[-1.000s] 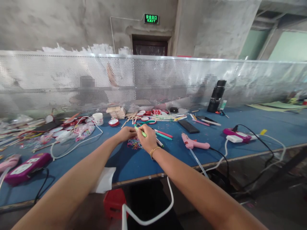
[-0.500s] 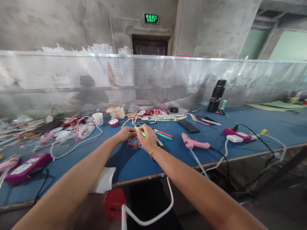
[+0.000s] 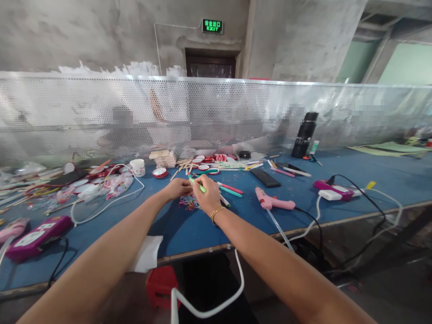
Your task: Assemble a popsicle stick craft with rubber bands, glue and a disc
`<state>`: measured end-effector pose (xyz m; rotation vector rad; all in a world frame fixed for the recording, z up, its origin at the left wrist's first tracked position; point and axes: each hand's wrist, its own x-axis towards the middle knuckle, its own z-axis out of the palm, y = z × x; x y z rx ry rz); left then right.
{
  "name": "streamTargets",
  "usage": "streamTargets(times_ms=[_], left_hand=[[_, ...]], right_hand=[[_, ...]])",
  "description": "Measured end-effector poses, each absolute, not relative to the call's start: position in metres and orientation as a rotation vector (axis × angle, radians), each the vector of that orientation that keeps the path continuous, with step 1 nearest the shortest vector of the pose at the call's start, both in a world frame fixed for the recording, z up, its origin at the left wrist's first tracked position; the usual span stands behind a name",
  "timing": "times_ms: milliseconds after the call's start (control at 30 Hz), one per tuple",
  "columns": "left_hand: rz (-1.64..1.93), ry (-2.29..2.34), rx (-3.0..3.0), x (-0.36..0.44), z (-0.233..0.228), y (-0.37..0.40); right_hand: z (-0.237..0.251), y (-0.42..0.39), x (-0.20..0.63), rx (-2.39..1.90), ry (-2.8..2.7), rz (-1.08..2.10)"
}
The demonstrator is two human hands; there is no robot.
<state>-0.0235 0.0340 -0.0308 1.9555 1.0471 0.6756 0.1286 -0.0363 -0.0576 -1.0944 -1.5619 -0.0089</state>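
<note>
My right hand [image 3: 209, 196] is closed around a light green marker pen [image 3: 201, 187], held slanting with its far end near the fingers of the other hand. Close against it, my left hand [image 3: 177, 188] has its fingers pinched together; whatever is between them is hidden. Under the hands lies a small heap of thin multicoloured loops [image 3: 189, 204]. A red pen [image 3: 232, 186] and a teal pen [image 3: 231, 192] rest just right of my right hand. Behind the fingers is a teal-handled tool [image 3: 211, 171], partly covered.
Right of the hands are a pink glue gun [image 3: 275, 202], a black phone-like slab [image 3: 265, 177], a black flask [image 3: 305, 136] and a purple power strip [image 3: 334, 191]. Leftward stand a paper cup [image 3: 137, 168], cluttered craft pieces and another purple strip [image 3: 39, 238]. A perforated metal screen [image 3: 216, 117] runs behind.
</note>
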Motion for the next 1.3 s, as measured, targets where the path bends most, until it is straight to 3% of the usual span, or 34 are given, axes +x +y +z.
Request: streamTargets(times_ms=[1300], left_hand=[[0.670, 1.053, 1.996, -0.0249, -0.0322, 0.0358]], right_hand=[[-0.0569, -0.0378, 0.1280, -1.135, -1.531, -0.014]])
